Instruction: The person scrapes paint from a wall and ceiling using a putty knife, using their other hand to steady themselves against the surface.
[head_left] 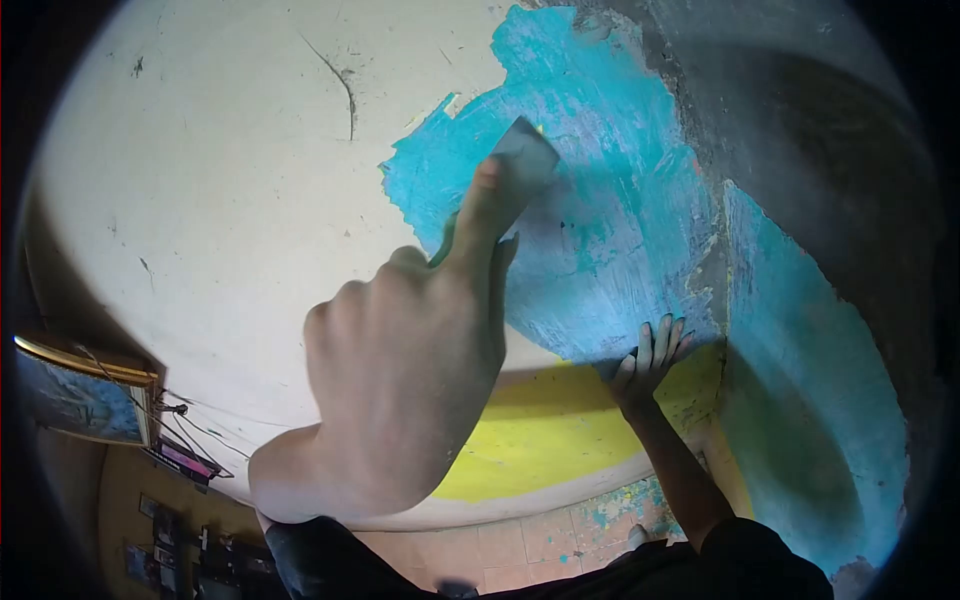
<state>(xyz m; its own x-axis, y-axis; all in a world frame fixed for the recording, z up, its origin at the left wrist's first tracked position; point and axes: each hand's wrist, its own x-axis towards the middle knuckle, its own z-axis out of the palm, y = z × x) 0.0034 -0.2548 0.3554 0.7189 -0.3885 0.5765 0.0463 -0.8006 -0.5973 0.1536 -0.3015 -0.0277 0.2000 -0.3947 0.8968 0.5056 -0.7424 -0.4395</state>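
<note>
My left hand (400,370) is closed around a scraper (530,158), its index finger stretched along the grey metal blade. The grip is hidden behind my palm. The blade lies over a bare turquoise patch (620,170) of wall, where the cream paint is gone and pale whitish streaks show. Lower down and to the right, my right hand (652,362) is open, fingers spread, resting against the wall near the patch's lower edge. It holds nothing that I can see.
Cream paint (230,200) covers the wall at left, with a yellow band (540,430) below. A corner leads to another turquoise and grey wall (790,330). A framed picture (80,395) hangs at far left. Paint flakes (625,505) lie on the tiled floor (500,550).
</note>
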